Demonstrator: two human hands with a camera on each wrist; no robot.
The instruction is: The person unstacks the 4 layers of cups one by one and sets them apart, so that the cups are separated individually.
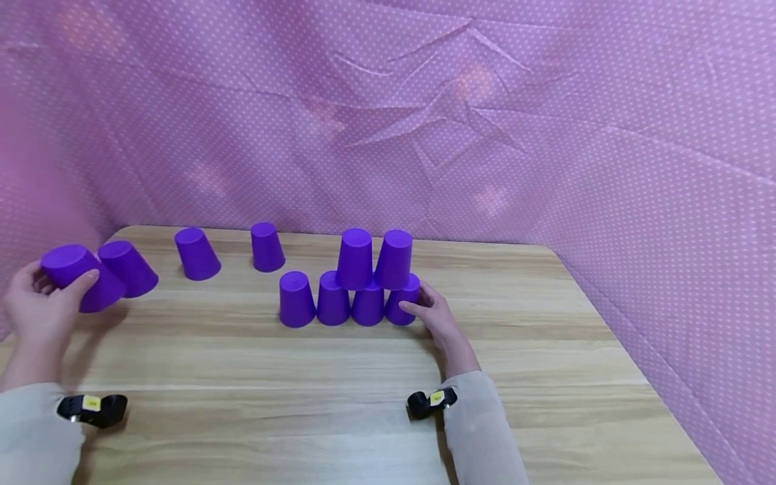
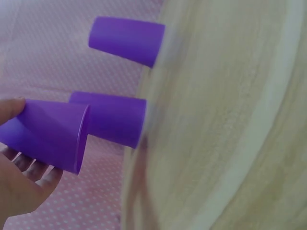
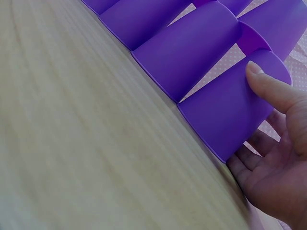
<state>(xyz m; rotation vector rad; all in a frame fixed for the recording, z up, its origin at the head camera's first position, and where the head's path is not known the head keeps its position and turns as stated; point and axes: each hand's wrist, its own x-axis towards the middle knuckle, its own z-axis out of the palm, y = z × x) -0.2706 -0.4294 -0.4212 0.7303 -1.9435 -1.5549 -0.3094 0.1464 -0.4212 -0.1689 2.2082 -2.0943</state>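
In the head view my left hand [image 1: 39, 306] grips a purple cup [image 1: 91, 279], tilted, at the far left. The left wrist view shows the same held cup [image 2: 45, 129] off the tabletop, thumb on one side and fingers on the other. Several upside-down purple cups make a row at the middle, the leftmost one [image 1: 297, 303] having none on top. Two cups [image 1: 355, 259] stand upside down on the others. My right hand [image 1: 436, 313] holds the rightmost bottom cup [image 3: 225, 110], thumb on its near side, other fingers round its outer side.
Three more upside-down purple cups stand apart at the back left: one beside the held cup [image 1: 128, 269], one farther right [image 1: 198, 254] and one near the row [image 1: 267, 248]. A pink dotted cloth [image 1: 388, 168] hangs behind the wooden table [image 1: 273, 404].
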